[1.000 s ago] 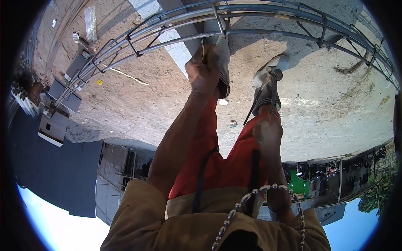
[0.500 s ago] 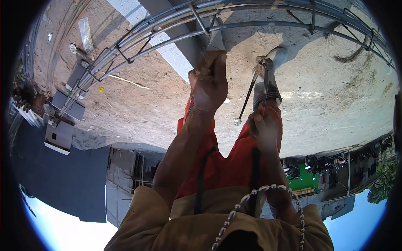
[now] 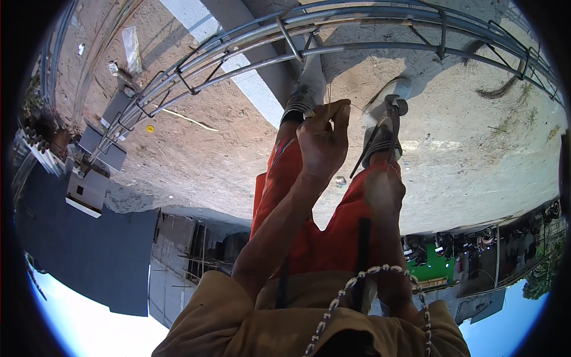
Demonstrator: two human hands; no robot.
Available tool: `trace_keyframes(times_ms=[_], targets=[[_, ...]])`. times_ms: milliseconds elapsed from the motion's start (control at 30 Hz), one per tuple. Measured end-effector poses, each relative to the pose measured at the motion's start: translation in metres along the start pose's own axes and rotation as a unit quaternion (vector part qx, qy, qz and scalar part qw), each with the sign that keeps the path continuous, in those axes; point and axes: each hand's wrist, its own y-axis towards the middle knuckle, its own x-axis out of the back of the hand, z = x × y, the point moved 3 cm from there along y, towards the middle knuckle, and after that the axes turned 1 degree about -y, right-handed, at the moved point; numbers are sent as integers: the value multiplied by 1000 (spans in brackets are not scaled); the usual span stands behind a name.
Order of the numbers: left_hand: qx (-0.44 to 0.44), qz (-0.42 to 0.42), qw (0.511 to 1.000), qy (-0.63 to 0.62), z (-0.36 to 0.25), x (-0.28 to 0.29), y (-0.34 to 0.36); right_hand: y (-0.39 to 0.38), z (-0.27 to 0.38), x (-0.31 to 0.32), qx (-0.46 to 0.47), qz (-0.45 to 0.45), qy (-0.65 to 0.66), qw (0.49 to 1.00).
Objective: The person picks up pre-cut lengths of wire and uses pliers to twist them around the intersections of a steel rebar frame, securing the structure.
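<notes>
My left hand (image 3: 324, 140) is closed, pinching thin wire (image 3: 329, 92) between thumb and fingertips. Fine strands stick out above the fingers, and one runs right toward the tool. In my closed right hand (image 3: 385, 189) is a pair of end-cutting pincers (image 3: 395, 110), head pointing away from me. I grip one handle; the other handle (image 3: 367, 156) stands apart, outside my fingers. Both hands are above my red-trousered legs, just short of a long steel rebar cage (image 3: 357, 52) that crosses the view with its stirrups.
Beyond my left foot, a grey beam with a pale face (image 3: 253, 83) passes under the rebar. Sandy ground (image 3: 196, 154) spreads around, with a thin stick (image 3: 185, 118) and a clear plastic wrapper (image 3: 131, 50) on it. Bent dark wires (image 3: 502, 89) lie at right.
My left hand has come back from the rebar and moved right, toward the pincers. The pincers have shifted slightly right, and their handles are closer together.
</notes>
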Motion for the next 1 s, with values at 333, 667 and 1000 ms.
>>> trace_keyframes(times_ms=[333, 667, 1000], targets=[[314, 107, 881, -338, 38, 6, -15, -5, 19, -32, -163, 35, 102, 981], [297, 6, 831, -470, 57, -4, 20, 28, 32, -64, -126, 94, -13, 988], [302, -16, 827, -473, 63, -8, 22, 39, 64, -72, -2, 160, -105, 981]])
